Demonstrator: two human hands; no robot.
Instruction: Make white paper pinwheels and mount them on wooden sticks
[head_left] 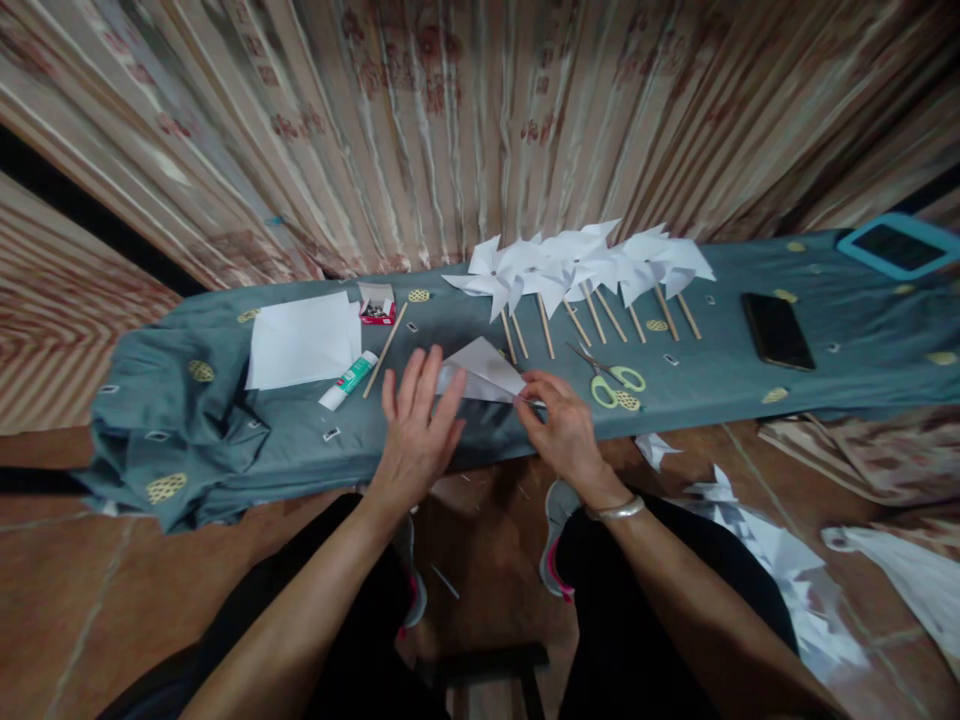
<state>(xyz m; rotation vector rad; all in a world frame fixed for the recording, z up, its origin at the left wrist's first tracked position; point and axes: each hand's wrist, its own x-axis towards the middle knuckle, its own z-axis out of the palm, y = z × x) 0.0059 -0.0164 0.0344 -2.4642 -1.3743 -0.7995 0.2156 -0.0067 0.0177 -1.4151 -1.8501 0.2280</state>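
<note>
Between my hands a sheet of white paper [484, 368], folded to a triangle, rests on the cloth-covered table. My left hand [421, 420] lies over the paper's left end with fingers spread. At the right corner, my right hand [559, 415] pinches the paper between thumb and fingers. Just left of my left hand are a wooden stick [385, 350] and a green and white glue stick [349, 380]. Scissors [609, 376] with light green handles lie to the right of my right hand.
White paper pinwheels [577, 262] on wooden sticks line the table's back. A stack of white paper [300, 340] and a small red box [377, 304] are at the left. At the right lie a phone [778, 330] and a blue-framed tablet [900, 246]. Paper scraps [787, 570] litter the floor.
</note>
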